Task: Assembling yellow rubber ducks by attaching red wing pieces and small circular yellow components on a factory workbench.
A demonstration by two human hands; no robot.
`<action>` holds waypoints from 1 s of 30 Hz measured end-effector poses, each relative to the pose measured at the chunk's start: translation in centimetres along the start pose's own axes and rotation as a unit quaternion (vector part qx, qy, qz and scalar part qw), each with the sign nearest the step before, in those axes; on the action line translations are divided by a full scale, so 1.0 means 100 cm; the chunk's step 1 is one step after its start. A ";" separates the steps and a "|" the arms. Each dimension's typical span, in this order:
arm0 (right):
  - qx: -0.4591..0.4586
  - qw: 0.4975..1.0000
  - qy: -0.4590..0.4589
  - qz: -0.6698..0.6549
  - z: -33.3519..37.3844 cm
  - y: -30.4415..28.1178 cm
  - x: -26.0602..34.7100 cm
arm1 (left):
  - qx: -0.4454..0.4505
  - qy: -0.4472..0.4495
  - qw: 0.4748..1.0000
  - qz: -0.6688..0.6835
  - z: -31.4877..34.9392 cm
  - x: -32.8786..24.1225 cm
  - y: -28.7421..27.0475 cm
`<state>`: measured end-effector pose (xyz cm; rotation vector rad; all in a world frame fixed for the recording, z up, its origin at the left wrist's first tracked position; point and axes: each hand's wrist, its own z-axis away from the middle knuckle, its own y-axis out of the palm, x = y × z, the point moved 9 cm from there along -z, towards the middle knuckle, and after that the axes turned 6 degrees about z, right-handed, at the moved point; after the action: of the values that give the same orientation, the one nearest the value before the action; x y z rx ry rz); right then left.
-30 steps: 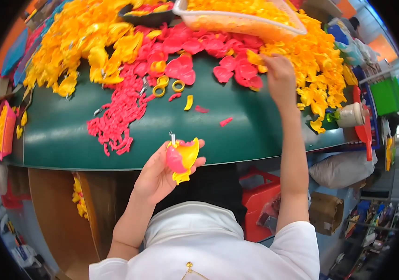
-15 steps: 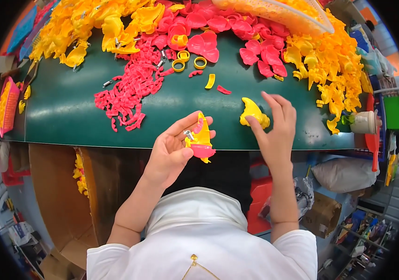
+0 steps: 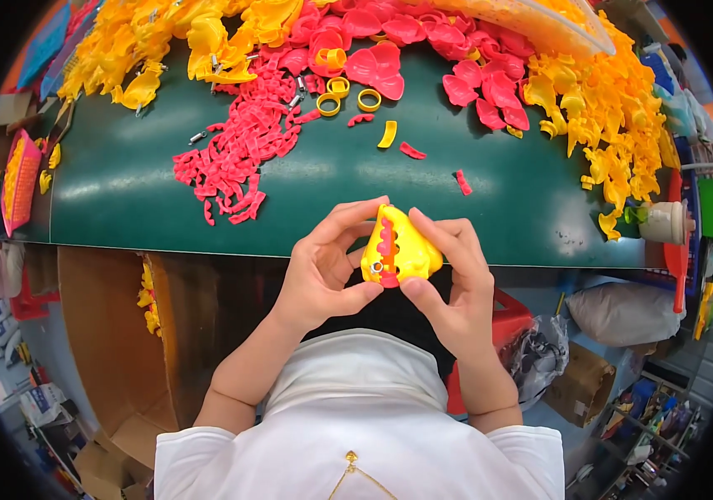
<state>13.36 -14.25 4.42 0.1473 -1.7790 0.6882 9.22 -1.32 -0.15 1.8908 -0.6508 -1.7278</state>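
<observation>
From the head camera, you have a yellow toy [image 3: 415, 250] between both hands, at the table's near edge in front of your waist. Your left hand [image 3: 321, 271] grips its left side and your right hand [image 3: 461, 283] its right, thumbs low, fingers curled about it. Pink shows through the gap in its yellow shell, with a small metal bit low down.

Beyond your hands, on the green table [image 3: 123, 208], lie a yellow strip [image 3: 387, 134], yellow rings [image 3: 369, 109] and a heap of pink strips [image 3: 236, 142]. Further back are pink cups [image 3: 377, 67], with yellow pieces [image 3: 623, 142] heaped to the right beside a white pot [image 3: 665, 223]. A cardboard box [image 3: 111, 317] stands below the edge on your left, a red stool [image 3: 511, 321] below on your right.

Half a second ago your hands were apart, the right one at a separate yellow piece; now that piece is up against the part in your left.
</observation>
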 end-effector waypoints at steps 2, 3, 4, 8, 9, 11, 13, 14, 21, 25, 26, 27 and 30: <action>-0.005 1.000 0.007 -0.016 0.001 0.002 -0.003 | 0.004 0.008 1.000 -0.006 0.000 -0.001 0.001; -0.011 0.999 0.015 -0.031 0.002 0.002 -0.005 | 0.010 0.016 1.000 -0.010 0.000 -0.002 0.002; -0.011 0.999 0.015 -0.032 0.003 0.004 -0.004 | 0.009 0.016 1.000 -0.011 0.000 -0.002 0.002; 0.006 0.998 0.026 -0.051 0.005 0.010 -0.005 | 0.018 0.023 0.999 -0.020 0.000 -0.003 0.002; 0.006 0.998 0.028 -0.055 0.006 0.011 -0.006 | 0.020 0.017 1.000 -0.017 0.000 -0.001 0.003; 0.017 0.998 0.029 -0.060 0.005 0.013 -0.009 | 0.008 0.002 1.000 0.011 0.002 -0.002 0.003; 0.028 0.997 0.032 -0.067 0.007 0.017 -0.011 | -0.005 -0.013 0.999 0.039 0.004 -0.001 0.000; 0.027 0.998 0.017 -0.055 0.007 0.020 -0.008 | -0.008 -0.014 0.999 0.045 0.004 -0.001 -0.001; 0.104 0.993 -0.002 -0.048 -0.002 0.036 -0.009 | -0.113 0.009 0.993 -0.019 0.009 -0.005 -0.015; 0.098 0.992 -0.017 -0.073 -0.004 0.034 -0.003 | -0.109 0.110 0.961 -0.227 0.012 -0.024 -0.009; 0.077 0.984 0.017 -0.159 -0.004 0.035 -0.012 | -0.115 0.122 0.958 -0.233 0.013 -0.023 -0.008; 0.054 0.967 0.051 -0.242 -0.004 0.035 -0.020 | -0.115 0.122 0.958 -0.233 0.013 -0.024 -0.007; 0.023 0.955 0.044 -0.294 -0.006 0.033 -0.019 | -0.096 0.081 0.956 -0.266 0.010 -0.026 0.000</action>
<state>13.09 -11.67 1.53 0.6404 -1.5214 0.2974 8.00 0.29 1.79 2.1605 0.1060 -1.8297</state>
